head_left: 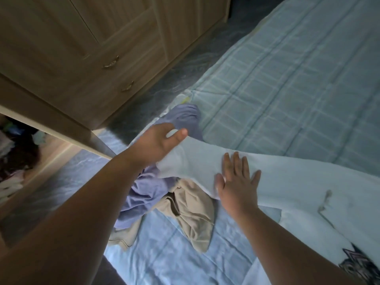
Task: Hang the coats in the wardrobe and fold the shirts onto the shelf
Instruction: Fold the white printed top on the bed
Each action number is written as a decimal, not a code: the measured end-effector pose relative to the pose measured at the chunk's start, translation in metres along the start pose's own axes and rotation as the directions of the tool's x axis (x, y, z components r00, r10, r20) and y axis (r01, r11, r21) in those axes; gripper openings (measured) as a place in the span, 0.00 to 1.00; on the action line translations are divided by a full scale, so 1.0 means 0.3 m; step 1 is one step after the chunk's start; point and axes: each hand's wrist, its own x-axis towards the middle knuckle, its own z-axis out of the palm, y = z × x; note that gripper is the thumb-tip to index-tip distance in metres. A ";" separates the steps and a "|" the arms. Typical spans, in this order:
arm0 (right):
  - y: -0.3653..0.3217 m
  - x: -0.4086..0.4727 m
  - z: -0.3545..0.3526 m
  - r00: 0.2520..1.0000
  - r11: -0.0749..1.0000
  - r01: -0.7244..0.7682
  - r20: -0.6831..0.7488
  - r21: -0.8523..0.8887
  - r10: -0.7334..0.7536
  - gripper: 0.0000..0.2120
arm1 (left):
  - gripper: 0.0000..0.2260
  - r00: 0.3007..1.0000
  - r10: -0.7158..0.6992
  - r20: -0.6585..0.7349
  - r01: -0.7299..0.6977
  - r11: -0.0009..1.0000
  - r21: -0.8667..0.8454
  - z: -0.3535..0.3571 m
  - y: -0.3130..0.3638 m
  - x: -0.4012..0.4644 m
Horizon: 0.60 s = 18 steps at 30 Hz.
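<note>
Two bare forearms reach out from the bottom edge over a bed (pixel 287 83) covered by a pale blue checked quilt. At far left an open wardrobe (pixel 67 64) shows a heap of clothes low inside, too dim to sort out, with wooden doors and two metal handles above. Next, the left hand (pixel 158 140) takes the end of a white shirt's sleeve (pixel 185 159) in its grip, thumb on top and fingers curled beneath, holding it raised off the quilt. Below that sleeve lie a crumpled lilac garment (pixel 144 192) and a beige garment (pixel 193 214), touching each other near the bed's edge. Further right, the right hand (pixel 236 182) has no grip on anything; its fingers are spread straight and press flat on the sleeve. The white shirt (pixel 308 192) spreads across the quilt to the right, a dark printed patch at its lower corner.
</note>
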 end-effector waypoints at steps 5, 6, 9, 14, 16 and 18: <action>0.174 -0.097 -0.076 0.999 0.999 -0.039 -0.031 -0.008 0.039 0.33 | 0.17 0.941 -0.117 0.318 0.229 0.911 -0.342 0.229 0.261 0.010; 0.222 -0.121 -0.095 0.998 0.999 -0.054 -0.034 -0.008 0.054 0.35 | 0.21 0.926 -0.099 0.365 0.264 0.861 -0.435 0.295 0.297 0.005; 0.389 -0.213 -0.157 0.990 0.992 -0.128 -0.052 0.015 0.128 0.41 | 0.24 0.916 -0.024 0.400 0.249 0.817 -0.520 0.510 0.431 -0.027; 0.738 -0.457 -0.228 0.970 0.973 -0.231 -0.065 0.026 0.232 0.42 | 0.21 0.940 -0.035 0.341 0.195 0.872 -0.449 0.925 0.714 -0.146; 0.885 -0.571 -0.234 0.954 0.956 -0.294 -0.047 0.027 0.295 0.43 | 0.20 0.964 -0.036 0.263 0.139 0.912 -0.386 1.103 0.815 -0.196; 1.018 -0.681 -0.237 0.935 0.937 -0.348 -0.055 0.040 0.350 0.43 | 0.19 0.975 0.010 0.222 0.060 0.950 -0.306 1.269 0.920 -0.251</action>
